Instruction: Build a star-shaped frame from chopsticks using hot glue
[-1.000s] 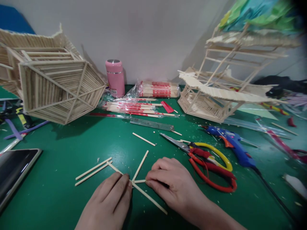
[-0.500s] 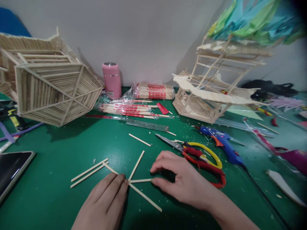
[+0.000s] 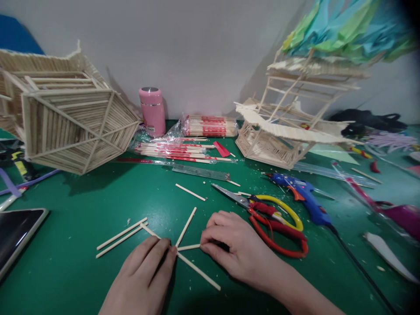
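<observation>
Several short wooden sticks fan out from one meeting point on the table. My left hand (image 3: 144, 271) lies low over that point, fingers together, pressing one wooden stick (image 3: 151, 230) whose far part shows beyond the knuckles. My right hand (image 3: 232, 249) pinches the outer end of the stick pointing right (image 3: 189, 247) between thumb and fingers. Another stick (image 3: 186, 227) slants up and away, and a further one (image 3: 199, 271) runs toward the lower right. The tips of my left fingers hide part of the join. Two loose sticks (image 3: 121, 238) lie left of my left hand.
Red-handled scissors (image 3: 275, 218) and a blue glue gun (image 3: 302, 192) lie right of my right hand. Behind stand a stick-built model (image 3: 82, 127), a pink flask (image 3: 152, 111), bundled sticks (image 3: 210, 126) and a second stick model (image 3: 285, 131). A phone (image 3: 19, 236) lies left.
My right thumb and fingers have closed on the end of the right-pointing stick, having been apart around it. My left hand stays in place.
</observation>
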